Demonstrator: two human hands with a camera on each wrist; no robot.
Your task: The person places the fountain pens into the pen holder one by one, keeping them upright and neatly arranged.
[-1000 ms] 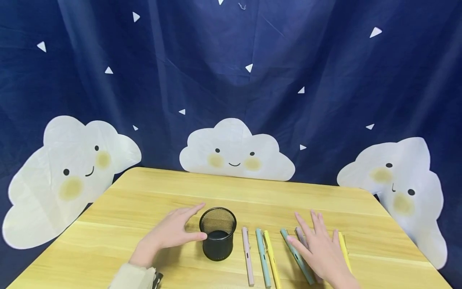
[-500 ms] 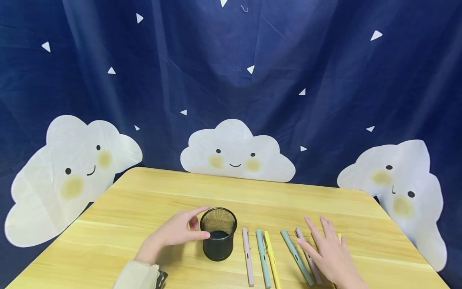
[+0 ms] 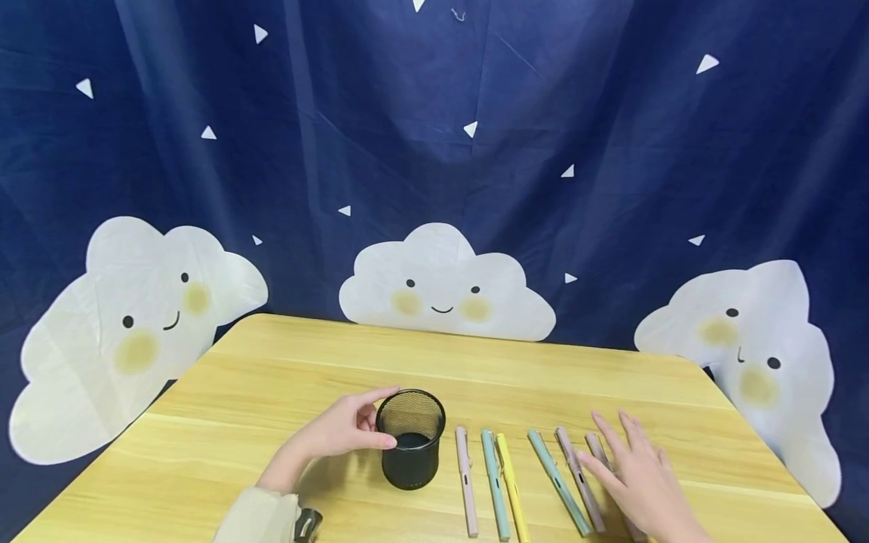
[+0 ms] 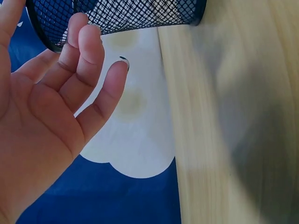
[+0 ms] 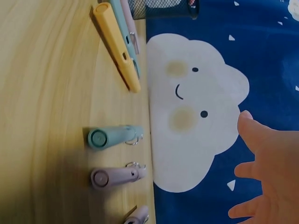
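In the head view my left hand holds a black mesh pen holder from its left side, thumb at the front of the rim and index finger at the back. The left wrist view shows curled fingers against the mesh wall. The holder stands upright with nothing visible inside. My right hand hovers over the right end of a row of pens, fingers spread, holding nothing. It partly covers a mauve pen. Left of that lie another mauve pen and a teal pen.
Between the holder and that group lie a lilac pen, a second teal pen and a yellow pen. All rest on a wooden table. Behind its far edge hangs a dark blue curtain with cloud prints.
My left hand has moved right and closed onto the pen holder. The right hand has shifted right along the pens, uncovering part of a mauve pen and covering the yellow one at the far right.
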